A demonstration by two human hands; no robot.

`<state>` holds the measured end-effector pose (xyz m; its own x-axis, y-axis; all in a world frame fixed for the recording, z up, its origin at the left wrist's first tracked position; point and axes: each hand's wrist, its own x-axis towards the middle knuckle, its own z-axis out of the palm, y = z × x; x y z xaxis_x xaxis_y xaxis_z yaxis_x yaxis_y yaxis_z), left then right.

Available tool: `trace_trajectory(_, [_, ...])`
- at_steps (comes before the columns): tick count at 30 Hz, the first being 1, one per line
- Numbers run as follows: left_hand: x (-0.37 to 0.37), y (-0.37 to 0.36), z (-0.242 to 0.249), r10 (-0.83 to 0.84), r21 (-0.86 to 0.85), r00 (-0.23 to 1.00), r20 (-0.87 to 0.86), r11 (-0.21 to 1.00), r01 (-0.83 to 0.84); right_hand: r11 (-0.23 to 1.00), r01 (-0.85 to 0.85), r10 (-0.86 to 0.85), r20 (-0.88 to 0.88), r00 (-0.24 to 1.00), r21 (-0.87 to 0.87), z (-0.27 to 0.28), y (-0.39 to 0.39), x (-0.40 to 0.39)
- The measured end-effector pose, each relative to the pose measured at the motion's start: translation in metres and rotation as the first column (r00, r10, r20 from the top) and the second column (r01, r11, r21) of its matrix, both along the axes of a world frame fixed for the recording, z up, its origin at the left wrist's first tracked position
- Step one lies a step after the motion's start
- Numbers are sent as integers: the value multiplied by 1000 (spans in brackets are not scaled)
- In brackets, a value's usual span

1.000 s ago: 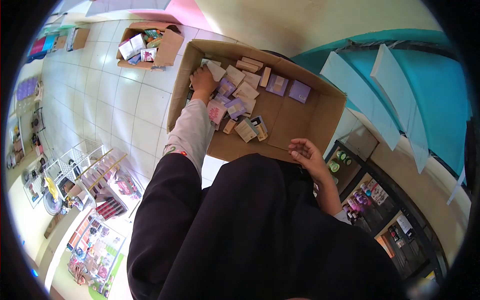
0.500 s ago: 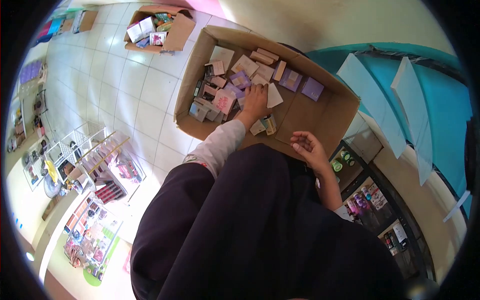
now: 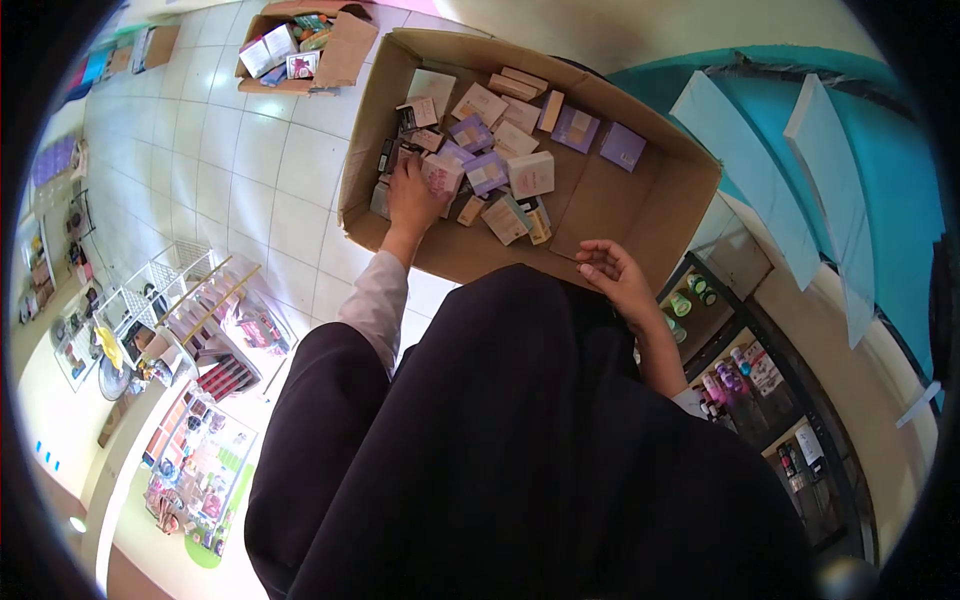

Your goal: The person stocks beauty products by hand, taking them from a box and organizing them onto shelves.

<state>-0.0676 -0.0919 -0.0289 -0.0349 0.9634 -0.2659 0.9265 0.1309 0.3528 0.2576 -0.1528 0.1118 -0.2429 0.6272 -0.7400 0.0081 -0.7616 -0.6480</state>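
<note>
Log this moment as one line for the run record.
left hand: in cardboard box, on small cartons | right hand: at box's near edge, holding nothing visible | second box: on floor

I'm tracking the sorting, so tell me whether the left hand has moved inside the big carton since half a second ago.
Yes. The left hand has shifted from the middle of the cardboard carton to its left wall, now resting on the small boxes there.
</note>
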Motion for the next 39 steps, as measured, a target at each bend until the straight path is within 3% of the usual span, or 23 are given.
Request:
trace_trajectory(2, [-4, -3, 1, 14, -155, 1000, -11, 988, -15, 1000, 17, -17, -22, 1000, -23, -2, -4, -2])
trace_trajectory(5, [11, -9, 3, 43, -161, 992, -116, 985, -61, 999, -32, 31, -20, 999, -5, -3, -8, -3])
trace_trajectory(8, [16, -17, -19, 93, -51, 984, -154, 993, -102, 1000, -23, 23, -19, 1000, -12, -2, -12, -1])
trace_trajectory(11, [38, -18, 0, 99, -31, 989, -110, 994, -103, 1000, -10, 10, -19, 1000, -16, -5, -18, 3])
trace_trajectory(14, [68, -25, 18, -2, -27, 1000, -3, 1000, 2, 1000, -17, 17, 3, 1000, -12, -12, -25, 7])
trace_trajectory(17, [95, -40, 9, -176, -33, 956, 234, 982, 188, 999, -28, 29, 20, 999, -18, -29, -35, 11])
trace_trajectory(23, [140, -61, -9, -433, -118, 873, 223, 877, 465, 1000, -27, 27, 19, 999, -9, -32, -45, 8])
trace_trajectory(26, [144, -56, 7, -427, -180, 851, 305, 852, 492, 1000, -19, 19, 13, 1000, 1, -36, -52, 12])
trace_trajectory(29, [130, -56, 1, -264, 7, 915, 306, 961, 275, 1000, -5, 5, 18, 1000, 9, -33, -53, 16])
trace_trajectory(32, [107, -45, -10, -99, 64, 980, 172, 994, 89, 1000, 7, -7, 26, 1000, -11, -30, -54, 19])
trace_trajectory(35, [89, -29, -16, -99, 189, 994, 51, 978, 88, 1000, -24, 23, 47, 999, 3, -35, -58, 20])
trace_trajectory(39, [90, -21, -33, -69, 42, 975, 211, 997, 62, 999, -30, 29, 29, 999, 29, -40, -63, 20])
